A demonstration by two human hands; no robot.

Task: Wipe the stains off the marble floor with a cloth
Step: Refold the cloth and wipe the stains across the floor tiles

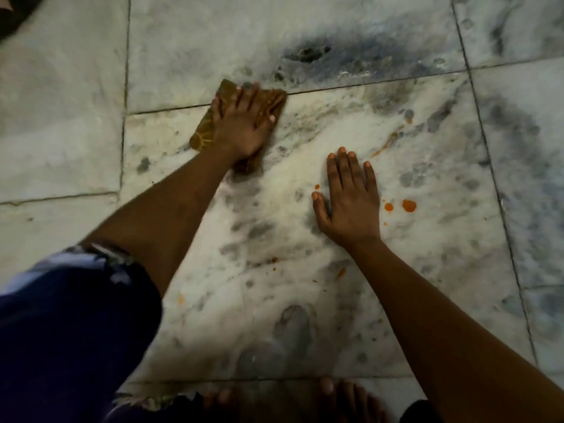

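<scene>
I see the folded brown patterned cloth (pixel 238 117) at 11 o'clock on the white grey-veined marble floor (pixel 305 285); orange stains (pixel 409 205) at 3 o'clock. Left hand (pixel 244 123) presses flat on the cloth, fingers straight. Right hand (pixel 351 196) spread flat on bare marble.

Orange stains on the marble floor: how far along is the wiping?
Done: nothing I can confirm as wiped. In hand: the left hand presses the brown cloth flat near a tile joint, away from the spots; the right hand rests flat on the marble floor. Left: orange stains beside the right hand, a streak farther out, and smears nearer the person.
</scene>
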